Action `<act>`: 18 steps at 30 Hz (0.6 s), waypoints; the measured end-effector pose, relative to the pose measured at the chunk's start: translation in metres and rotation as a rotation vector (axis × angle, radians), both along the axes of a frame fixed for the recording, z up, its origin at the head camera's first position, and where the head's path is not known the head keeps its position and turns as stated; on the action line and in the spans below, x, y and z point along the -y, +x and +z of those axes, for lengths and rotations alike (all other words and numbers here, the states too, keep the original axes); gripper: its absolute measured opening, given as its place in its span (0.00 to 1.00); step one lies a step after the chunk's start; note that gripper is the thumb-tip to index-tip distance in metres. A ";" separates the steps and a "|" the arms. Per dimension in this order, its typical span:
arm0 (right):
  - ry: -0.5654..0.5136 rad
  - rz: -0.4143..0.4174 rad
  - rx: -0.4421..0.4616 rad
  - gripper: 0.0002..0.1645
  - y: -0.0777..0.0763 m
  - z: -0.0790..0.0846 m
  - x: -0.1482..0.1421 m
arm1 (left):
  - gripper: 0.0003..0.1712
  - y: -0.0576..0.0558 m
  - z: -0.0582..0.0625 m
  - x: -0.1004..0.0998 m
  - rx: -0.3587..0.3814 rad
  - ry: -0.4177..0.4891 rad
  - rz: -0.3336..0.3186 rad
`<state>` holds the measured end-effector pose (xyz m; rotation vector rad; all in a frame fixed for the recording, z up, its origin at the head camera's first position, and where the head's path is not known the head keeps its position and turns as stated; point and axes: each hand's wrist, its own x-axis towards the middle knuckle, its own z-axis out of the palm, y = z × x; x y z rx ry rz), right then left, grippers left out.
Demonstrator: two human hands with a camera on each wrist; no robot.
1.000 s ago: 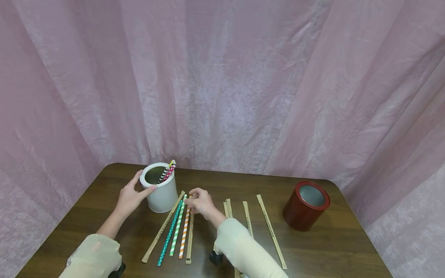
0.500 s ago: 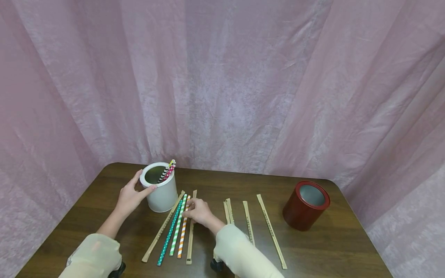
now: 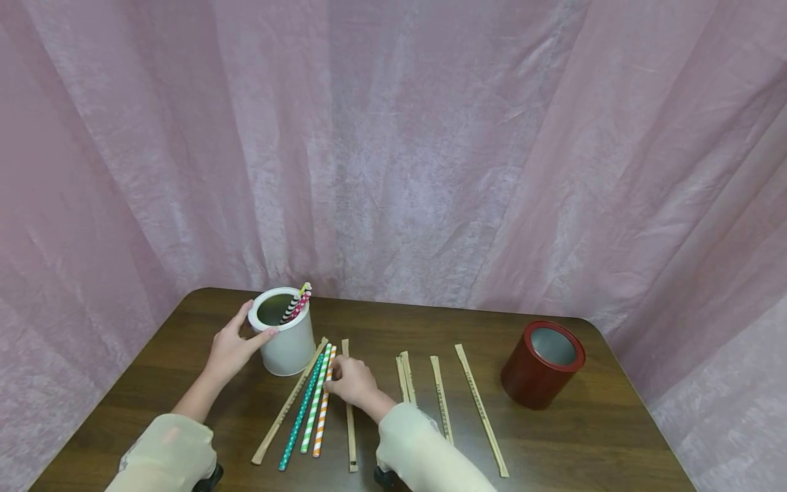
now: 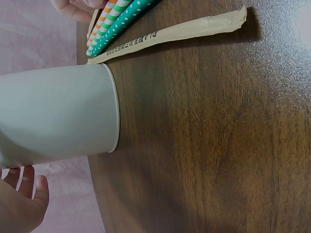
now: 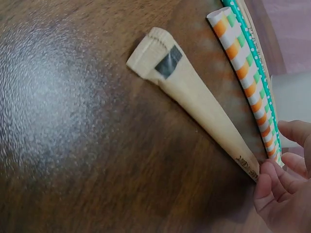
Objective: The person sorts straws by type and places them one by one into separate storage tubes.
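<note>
In the head view, my left hand (image 3: 233, 348) holds the side of a white canister (image 3: 287, 348), thumb near its rim. Patterned paper straws (image 3: 301, 306) stand inside it. Beside it lie a wrapped straw (image 3: 289, 403), a teal dotted straw (image 3: 301, 410), a green-striped straw (image 3: 315, 403) and an orange-striped straw (image 3: 322, 420). My right hand (image 3: 356, 384) is over the orange-striped straw, fingers bent. In the right wrist view its fingers touch another wrapped straw (image 5: 209, 107); whether they pinch the orange-striped straw (image 5: 248, 87) is hidden.
Several more wrapped straws (image 3: 479, 410) lie to the right of my right hand, partly under the sleeve. A dark red canister (image 3: 535, 376) stands at the right of the brown wooden table (image 3: 590, 437). A pink curtain (image 3: 393, 150) hangs behind.
My right hand has moved slightly toward me. The wrapped straw under it has shifted right, away from the orange-striped straw, which has moved a little left. My left hand stays on the white canister.
</note>
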<state>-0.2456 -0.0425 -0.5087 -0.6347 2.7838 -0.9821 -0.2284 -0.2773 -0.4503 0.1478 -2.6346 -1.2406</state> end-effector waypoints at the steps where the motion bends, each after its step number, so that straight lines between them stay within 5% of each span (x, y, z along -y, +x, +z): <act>1: 0.025 -0.010 -0.012 0.16 0.000 -0.001 0.001 | 0.50 0.000 0.000 0.000 0.001 0.001 0.001; 9: 0.189 -0.077 -0.065 0.21 0.004 -0.002 0.005 | 0.51 0.001 0.001 0.000 -0.003 0.019 -0.008; 18: 0.190 -0.115 -0.006 0.27 0.003 -0.003 -0.001 | 0.51 -0.001 -0.002 0.001 -0.011 0.022 -0.008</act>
